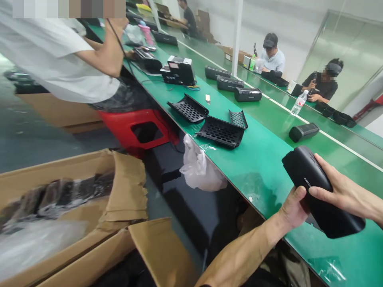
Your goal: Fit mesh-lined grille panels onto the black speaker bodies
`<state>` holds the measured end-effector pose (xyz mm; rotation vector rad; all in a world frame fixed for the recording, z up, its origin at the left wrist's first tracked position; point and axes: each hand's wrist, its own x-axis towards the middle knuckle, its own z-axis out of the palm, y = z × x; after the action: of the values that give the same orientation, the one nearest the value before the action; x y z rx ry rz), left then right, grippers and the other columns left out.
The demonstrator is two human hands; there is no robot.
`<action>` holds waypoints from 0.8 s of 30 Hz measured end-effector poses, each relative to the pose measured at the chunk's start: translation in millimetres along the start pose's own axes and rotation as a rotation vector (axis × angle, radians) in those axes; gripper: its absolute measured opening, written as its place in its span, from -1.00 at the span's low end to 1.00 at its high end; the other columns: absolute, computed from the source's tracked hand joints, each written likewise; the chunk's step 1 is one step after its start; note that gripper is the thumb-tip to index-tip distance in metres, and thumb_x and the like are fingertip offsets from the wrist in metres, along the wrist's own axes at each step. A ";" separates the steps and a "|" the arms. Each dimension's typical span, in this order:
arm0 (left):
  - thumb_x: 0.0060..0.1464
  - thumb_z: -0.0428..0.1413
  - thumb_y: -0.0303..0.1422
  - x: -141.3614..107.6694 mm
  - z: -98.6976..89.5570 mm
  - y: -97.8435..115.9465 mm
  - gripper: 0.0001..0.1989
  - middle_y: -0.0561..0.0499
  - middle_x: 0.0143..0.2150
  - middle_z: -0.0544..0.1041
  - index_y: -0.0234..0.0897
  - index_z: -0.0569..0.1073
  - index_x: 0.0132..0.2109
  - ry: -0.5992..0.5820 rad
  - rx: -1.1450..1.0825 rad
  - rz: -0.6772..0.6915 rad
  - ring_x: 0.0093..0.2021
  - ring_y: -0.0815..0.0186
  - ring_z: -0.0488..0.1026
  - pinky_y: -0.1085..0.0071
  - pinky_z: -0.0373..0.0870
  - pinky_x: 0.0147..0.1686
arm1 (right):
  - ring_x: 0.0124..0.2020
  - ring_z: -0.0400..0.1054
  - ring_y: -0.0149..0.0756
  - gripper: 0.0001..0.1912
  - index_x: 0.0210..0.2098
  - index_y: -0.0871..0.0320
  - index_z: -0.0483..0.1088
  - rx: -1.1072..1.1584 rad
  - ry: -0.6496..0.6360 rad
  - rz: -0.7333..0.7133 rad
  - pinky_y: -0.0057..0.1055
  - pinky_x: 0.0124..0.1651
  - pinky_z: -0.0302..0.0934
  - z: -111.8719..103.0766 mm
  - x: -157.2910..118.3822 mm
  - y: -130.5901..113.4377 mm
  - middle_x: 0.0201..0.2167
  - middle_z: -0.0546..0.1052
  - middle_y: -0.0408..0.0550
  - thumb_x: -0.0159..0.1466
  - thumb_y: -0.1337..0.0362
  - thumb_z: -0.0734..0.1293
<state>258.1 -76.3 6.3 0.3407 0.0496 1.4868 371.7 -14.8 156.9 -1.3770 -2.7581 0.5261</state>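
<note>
A black rounded casing (323,199) with pale lettering is held at the right, above the green table (269,159). My left hand (295,207) grips its near side, thumb on the surface and the other fingers hidden beneath. Across its far side lies my right hand (338,183), thumb by the lettering and fingers wrapped over the edge. Farther left on the table rest a black perforated shell (223,131), a second one (188,108) and a smaller perforated piece (238,118).
An open cardboard box (128,187) with plastic-wrapped dark parts stands lower left. A white plastic bag (200,167) hangs from the table edge. One person sits on a red stool (140,129); others work across the table. Black units (248,94) and a bottle (299,103) stand beyond.
</note>
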 end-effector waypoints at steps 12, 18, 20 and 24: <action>-0.24 0.52 0.11 18.8 11.0 5.4 -0.12 -0.24 0.10 0.69 -0.25 0.59 0.18 0.102 0.129 0.127 0.22 -0.24 0.55 -0.11 0.44 0.25 | 0.40 0.21 0.38 0.00 0.45 -0.02 0.13 0.213 1.042 -0.184 0.46 0.36 0.06 99.6 -54.9 20.7 0.39 0.28 0.26 0.18 -0.03 0.61; -0.21 0.48 0.18 29.1 1.4 86.2 0.14 -0.18 0.47 0.37 0.02 0.29 0.47 -0.148 0.566 0.203 0.52 -0.21 0.19 -0.18 0.16 0.43 | 0.31 0.34 0.27 -0.15 0.35 0.02 0.26 0.225 0.969 -0.240 0.23 0.34 0.15 60.7 -78.7 42.6 0.33 0.38 0.22 0.18 0.09 0.63; -0.34 0.59 0.04 32.5 9.1 121.4 0.25 -0.13 0.55 0.22 0.07 0.26 0.49 -0.243 0.880 0.230 0.55 -0.23 0.09 -0.11 0.08 0.48 | 0.30 0.36 0.25 -0.14 0.36 0.01 0.26 0.215 0.923 -0.264 0.14 0.28 0.23 53.9 -90.6 52.7 0.33 0.40 0.21 0.18 0.10 0.63; -0.31 0.60 -0.18 35.8 30.9 147.6 0.18 -0.13 0.48 0.30 0.01 0.29 0.46 -0.404 1.145 0.198 0.35 -0.16 0.35 0.06 0.32 0.32 | 0.28 0.41 0.22 -0.17 0.37 -0.03 0.25 0.202 0.888 -0.272 0.02 0.16 0.36 52.0 -97.2 61.8 0.32 0.43 0.16 0.20 0.10 0.61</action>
<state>126.2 -40.4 79.4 1.5924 0.5653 1.4240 470.6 -71.3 102.3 -0.8596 -2.0355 0.1141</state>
